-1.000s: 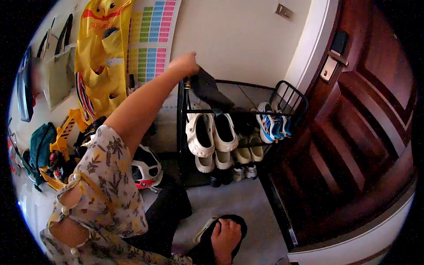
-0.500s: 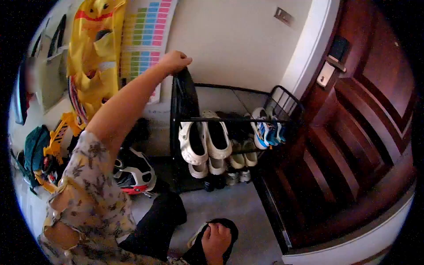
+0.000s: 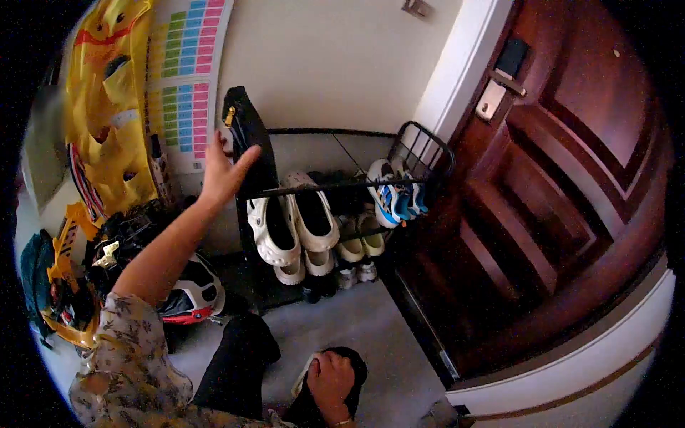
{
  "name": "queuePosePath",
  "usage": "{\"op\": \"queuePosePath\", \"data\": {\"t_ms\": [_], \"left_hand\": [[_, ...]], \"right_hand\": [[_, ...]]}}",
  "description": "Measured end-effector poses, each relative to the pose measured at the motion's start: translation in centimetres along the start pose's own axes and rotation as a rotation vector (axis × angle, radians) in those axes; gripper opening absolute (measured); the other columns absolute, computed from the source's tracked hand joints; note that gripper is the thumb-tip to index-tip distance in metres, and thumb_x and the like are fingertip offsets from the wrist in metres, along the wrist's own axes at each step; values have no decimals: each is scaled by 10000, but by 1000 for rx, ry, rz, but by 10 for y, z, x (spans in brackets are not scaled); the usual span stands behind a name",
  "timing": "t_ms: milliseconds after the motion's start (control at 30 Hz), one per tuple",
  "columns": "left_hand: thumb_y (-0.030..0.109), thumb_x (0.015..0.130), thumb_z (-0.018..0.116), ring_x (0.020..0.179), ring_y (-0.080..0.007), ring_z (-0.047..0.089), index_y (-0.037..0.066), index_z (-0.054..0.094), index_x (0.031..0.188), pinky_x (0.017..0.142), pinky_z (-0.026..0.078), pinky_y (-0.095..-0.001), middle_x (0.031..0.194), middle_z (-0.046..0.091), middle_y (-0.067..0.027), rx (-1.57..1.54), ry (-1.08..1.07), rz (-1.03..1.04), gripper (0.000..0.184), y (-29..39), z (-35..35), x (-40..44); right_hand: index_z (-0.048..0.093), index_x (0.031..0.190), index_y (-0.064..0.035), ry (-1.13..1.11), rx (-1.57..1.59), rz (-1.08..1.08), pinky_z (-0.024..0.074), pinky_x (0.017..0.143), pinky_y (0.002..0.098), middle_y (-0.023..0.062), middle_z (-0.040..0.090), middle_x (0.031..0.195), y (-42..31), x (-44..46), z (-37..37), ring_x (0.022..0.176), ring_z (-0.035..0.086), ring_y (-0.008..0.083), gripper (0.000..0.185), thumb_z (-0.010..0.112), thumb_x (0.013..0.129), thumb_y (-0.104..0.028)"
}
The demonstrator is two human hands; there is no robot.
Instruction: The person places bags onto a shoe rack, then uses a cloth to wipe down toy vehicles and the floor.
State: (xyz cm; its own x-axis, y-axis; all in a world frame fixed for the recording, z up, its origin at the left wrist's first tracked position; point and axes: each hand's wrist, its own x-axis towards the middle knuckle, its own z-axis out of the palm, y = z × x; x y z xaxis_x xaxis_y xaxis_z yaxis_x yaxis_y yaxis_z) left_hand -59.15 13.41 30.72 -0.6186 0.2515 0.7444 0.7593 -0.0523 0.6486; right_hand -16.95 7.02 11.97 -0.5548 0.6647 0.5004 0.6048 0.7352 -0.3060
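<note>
My left hand [image 3: 228, 171] is raised at the left end of the black shoe rack [image 3: 328, 133], its thumb and fingers apart. Right beside it stands a tall black piece with a gold zip pull [image 3: 250, 135]; whether it is a boot shaft or a cover I cannot tell. Just below, a pair of white clogs [image 3: 312, 214] hangs toes down on the rack. Low in the view, my right hand [image 3: 332, 378] lies spread over my dark-trousered knee [image 3: 355, 360], with a pale shoe edge [image 3: 303, 378] showing beside it.
Blue-and-white sneakers [image 3: 385, 192] sit at the rack's right end, with more shoes below. A dark red door [image 3: 528, 214] is on the right. A white-and-red helmet [image 3: 196, 292], yellow hanging organizer [image 3: 118, 93] and coloured chart [image 3: 189, 71] are on the left.
My left hand has let go of the top of the black piece, lowered and opened beside it. The view has shifted right. My right hand has stayed on the knee.
</note>
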Motion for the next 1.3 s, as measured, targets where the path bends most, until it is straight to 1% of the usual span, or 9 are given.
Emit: {"op": "queuePosePath", "data": {"t_ms": [200,400,600,667,833,967,1067,1200,1300], "left_hand": [[480,679,765,1053,-279,536,-63,322,1349,878,430,-340,1148,524,-227,-155,51,-216,969,4,11,-22],[402,722,759,928,-229,600,-51,412,1205,824,478,-354,991,605,-185,-223,41,-230,747,44,-2,-21],[492,699,732,819,-345,639,-1,569,1030,735,501,-403,898,645,-193,-32,16,-258,616,44,-4,-24],[448,743,735,828,-204,602,-17,570,1033,746,493,-383,884,644,-174,-20,-111,-355,572,74,-24,-27],[417,781,700,721,-220,594,19,548,976,648,486,-341,788,602,-121,-188,-84,-285,469,23,-88,-68],[205,812,667,700,-161,602,37,568,957,644,503,-311,786,626,-84,53,-9,-379,243,-30,-206,-128],[150,816,627,693,-162,609,20,583,911,642,499,-308,749,629,-93,263,125,-615,166,-43,-299,-165],[120,818,604,675,-185,615,5,576,873,627,491,-316,731,630,-105,481,297,-638,130,-53,-382,-242],[184,788,615,661,-194,623,14,592,829,625,496,-334,710,629,-108,561,233,-824,176,-88,-421,-328]], "right_hand": [[395,1332,-44,-27,550,443,414,918,388,140,498,1235,29,95,77,1144,480,323,530,600,870,-203],[263,1422,-47,32,1020,634,367,996,361,118,369,1403,68,191,164,1260,405,247,579,517,913,-157],[266,1438,-96,76,1136,330,305,1048,386,99,367,1398,90,218,216,1238,389,229,609,478,869,-139],[297,1429,-103,85,1090,351,324,1026,400,101,345,1414,86,210,203,1215,414,238,585,471,871,-127],[383,1386,-94,93,1059,920,422,869,375,125,480,1267,31,200,129,1036,502,247,529,466,865,-139],[483,1291,-68,173,1026,980,422,696,358,97,556,1001,67,189,149,784,481,203,470,516,832,-164],[445,1273,-103,6,1044,654,441,814,351,100,521,1121,177,207,223,948,515,226,487,526,861,-350],[550,940,-58,40,1080,870,389,590,321,31,488,761,147,180,194,639,434,149,184,529,848,-216],[564,948,-101,-244,1211,830,340,569,304,16,435,697,160,155,201,620,405,156,372,542,825,-451]]}}
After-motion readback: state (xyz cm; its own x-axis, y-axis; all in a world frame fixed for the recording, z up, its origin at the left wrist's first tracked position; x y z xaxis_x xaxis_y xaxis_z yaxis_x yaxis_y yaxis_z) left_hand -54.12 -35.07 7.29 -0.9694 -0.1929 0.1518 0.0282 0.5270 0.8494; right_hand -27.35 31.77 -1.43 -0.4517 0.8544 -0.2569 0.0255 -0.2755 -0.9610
